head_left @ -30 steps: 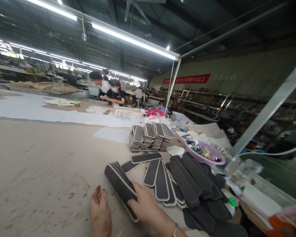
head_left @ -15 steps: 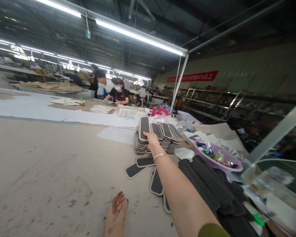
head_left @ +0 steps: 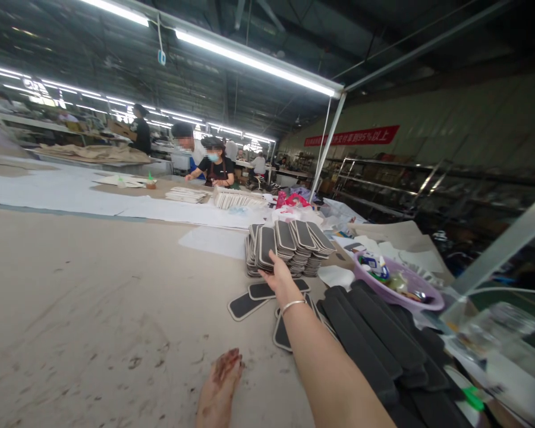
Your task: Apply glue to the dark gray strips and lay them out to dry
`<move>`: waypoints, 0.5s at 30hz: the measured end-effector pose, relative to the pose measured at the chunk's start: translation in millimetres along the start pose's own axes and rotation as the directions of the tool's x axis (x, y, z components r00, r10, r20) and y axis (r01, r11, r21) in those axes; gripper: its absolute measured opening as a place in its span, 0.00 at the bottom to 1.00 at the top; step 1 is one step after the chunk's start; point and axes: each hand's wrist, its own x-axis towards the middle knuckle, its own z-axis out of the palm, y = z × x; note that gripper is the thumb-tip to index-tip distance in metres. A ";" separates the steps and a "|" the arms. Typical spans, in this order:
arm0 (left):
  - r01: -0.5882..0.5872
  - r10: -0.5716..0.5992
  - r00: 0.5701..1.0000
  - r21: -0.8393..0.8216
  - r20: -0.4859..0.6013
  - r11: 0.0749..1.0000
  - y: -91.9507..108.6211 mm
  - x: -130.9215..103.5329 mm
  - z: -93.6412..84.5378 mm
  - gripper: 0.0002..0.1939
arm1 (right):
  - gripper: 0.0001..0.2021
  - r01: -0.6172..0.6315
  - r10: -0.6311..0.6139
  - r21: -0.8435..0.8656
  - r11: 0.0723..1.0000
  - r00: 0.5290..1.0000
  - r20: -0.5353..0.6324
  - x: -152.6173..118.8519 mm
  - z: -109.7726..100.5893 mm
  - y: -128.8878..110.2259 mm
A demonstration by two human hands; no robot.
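Observation:
My right hand (head_left: pixel 277 274) reaches forward to the stacks, thumb on top and fingers under the near end of a dark grey panel (head_left: pixel 266 245) with a pale rim and rounded corners. The panel tilts over the leftmost stack. Similar panels (head_left: pixel 302 235) stand in several piles beside it. Below my right wrist, loose panels (head_left: pixel 245 305) lie overlapped on the table, some partly hidden by my forearm. My left hand (head_left: pixel 225 374) rests near the table's front, dark stains on its loosely bent fingers, with nothing visible in it.
Black padded strips (head_left: pixel 361 333) lie in a heap right of my forearm. Behind them sits a purple basin (head_left: pixel 396 288) with bottles and small items. A metal post (head_left: pixel 327 145) rises at the back. Two people (head_left: pixel 216 166) sit across the table (head_left: pixel 93 285).
My right hand has drawn the panel lower and nearer, off its raised position over the left stack. My left hand has shifted slightly right. A standing person in the background has moved left.

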 end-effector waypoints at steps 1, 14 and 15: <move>0.018 -0.018 1.000 -0.001 -0.001 1.000 1.5 -1.2 1.4 0.31 | 0.12 -0.047 0.047 0.027 0.999 0.999 0.001 -7.2 -1.8 1.6; 0.019 -0.019 1.000 0.072 0.008 0.997 19.2 -22.4 15.7 0.32 | 0.05 -0.197 0.242 0.268 0.943 0.959 -0.149 15.7 22.7 -13.5; 0.025 -0.026 1.000 0.074 0.018 0.997 19.0 -21.0 14.6 0.31 | 0.03 -0.194 0.240 0.265 0.944 0.958 -0.155 21.0 24.7 -13.8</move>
